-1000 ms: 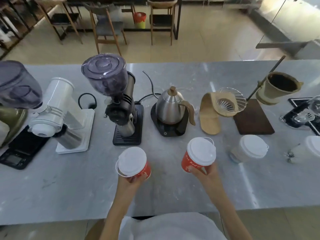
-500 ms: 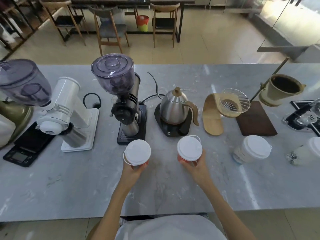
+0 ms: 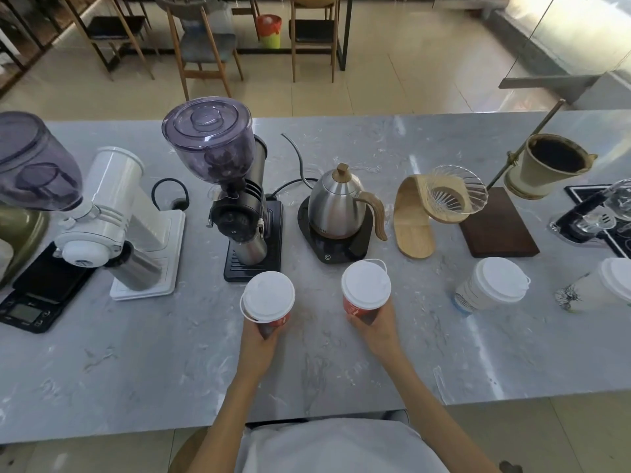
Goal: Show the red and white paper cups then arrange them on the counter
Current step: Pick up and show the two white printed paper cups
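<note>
Beyond the grey marble counter [image 3: 375,138], wooden chairs [image 3: 205,46] stand on a glossy beige tiled floor [image 3: 409,80] beside a dark table [image 3: 345,32].

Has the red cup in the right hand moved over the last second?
Yes. The red cup in the right hand moved leftward, from right of the kettle to directly in front of it.
</note>
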`<state>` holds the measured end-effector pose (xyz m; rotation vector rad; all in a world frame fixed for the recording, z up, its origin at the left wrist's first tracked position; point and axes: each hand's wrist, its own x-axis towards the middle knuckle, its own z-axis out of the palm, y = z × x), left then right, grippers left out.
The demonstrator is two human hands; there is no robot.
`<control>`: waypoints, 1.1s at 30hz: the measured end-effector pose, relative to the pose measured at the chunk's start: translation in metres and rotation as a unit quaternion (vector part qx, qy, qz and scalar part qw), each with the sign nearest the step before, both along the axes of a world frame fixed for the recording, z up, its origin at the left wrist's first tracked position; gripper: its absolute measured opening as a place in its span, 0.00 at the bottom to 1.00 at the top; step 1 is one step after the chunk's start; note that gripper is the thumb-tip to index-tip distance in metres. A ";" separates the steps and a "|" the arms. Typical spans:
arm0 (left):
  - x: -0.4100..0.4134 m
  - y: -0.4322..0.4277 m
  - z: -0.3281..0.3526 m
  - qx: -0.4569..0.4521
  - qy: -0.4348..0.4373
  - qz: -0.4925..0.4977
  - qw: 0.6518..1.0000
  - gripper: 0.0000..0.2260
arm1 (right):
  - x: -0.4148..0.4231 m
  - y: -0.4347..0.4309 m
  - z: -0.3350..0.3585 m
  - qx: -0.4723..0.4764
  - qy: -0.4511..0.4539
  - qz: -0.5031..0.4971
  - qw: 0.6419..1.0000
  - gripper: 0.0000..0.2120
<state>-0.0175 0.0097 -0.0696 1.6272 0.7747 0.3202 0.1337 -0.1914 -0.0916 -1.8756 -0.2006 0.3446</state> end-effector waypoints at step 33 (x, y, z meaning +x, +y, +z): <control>0.017 -0.182 0.017 0.258 0.062 -0.091 0.960 0.14 | 0.044 -0.234 0.053 -0.209 0.057 0.169 0.962 0.09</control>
